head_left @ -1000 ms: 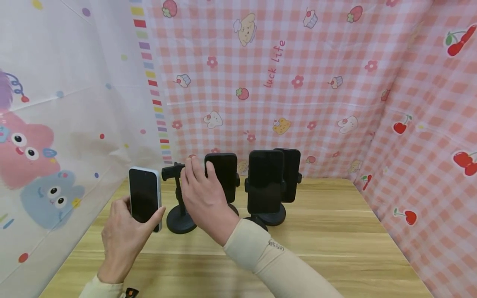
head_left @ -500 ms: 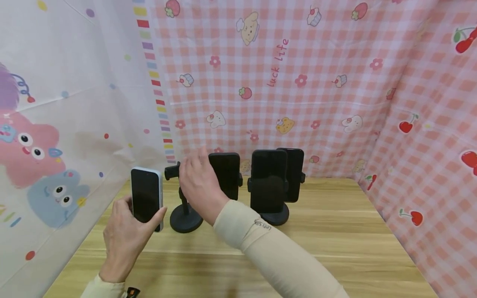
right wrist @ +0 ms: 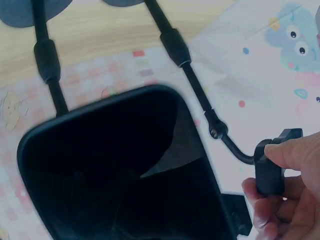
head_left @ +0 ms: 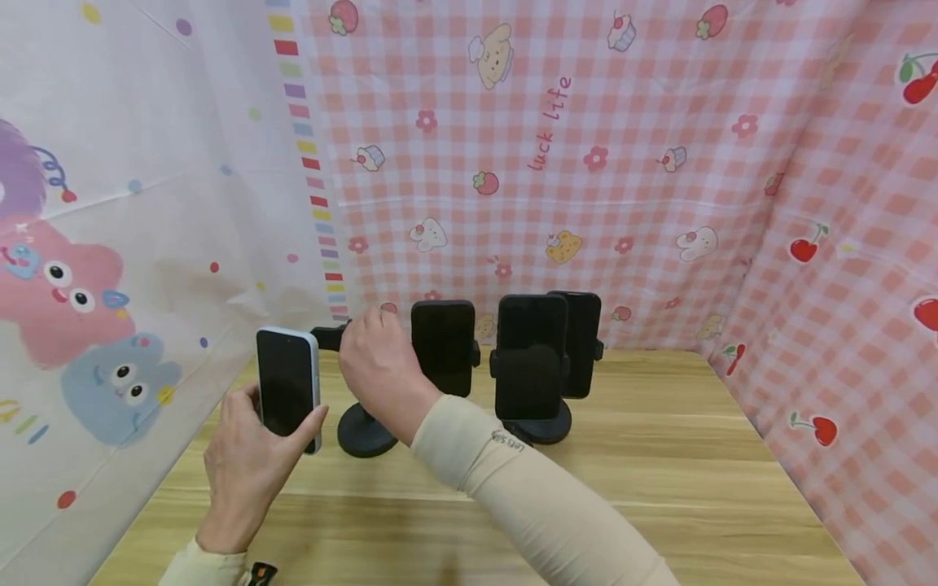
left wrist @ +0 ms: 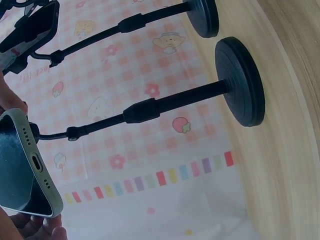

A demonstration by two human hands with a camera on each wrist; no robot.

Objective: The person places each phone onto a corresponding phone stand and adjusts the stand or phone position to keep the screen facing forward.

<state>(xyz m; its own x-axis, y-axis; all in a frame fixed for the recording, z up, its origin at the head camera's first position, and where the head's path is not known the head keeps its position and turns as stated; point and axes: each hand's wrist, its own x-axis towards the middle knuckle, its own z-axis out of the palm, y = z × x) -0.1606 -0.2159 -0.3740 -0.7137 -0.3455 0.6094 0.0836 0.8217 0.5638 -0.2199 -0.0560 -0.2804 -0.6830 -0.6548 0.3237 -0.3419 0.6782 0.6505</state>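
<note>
In the head view my left hand holds a smartphone in a pale blue case upright, its dark screen facing me. The left wrist view shows the charging port end of this smartphone. My right hand is at the head of the leftmost black phone stand, whose round base rests on the table. Up close in the right wrist view, thumb and fingers pinch the black clamp of that stand. From the head camera, the hand covers most of the clamp and the pole.
To the right, black stands carry three more phones: one phone beside my right hand, a front phone, and another phone partly behind it. The wooden table meets patterned cloth walls at the back and sides.
My right hand has moved slightly left and its fingers, straighter before, have curled around the stand's clamp. The left hand keeps the smartphone in nearly the same place.
</note>
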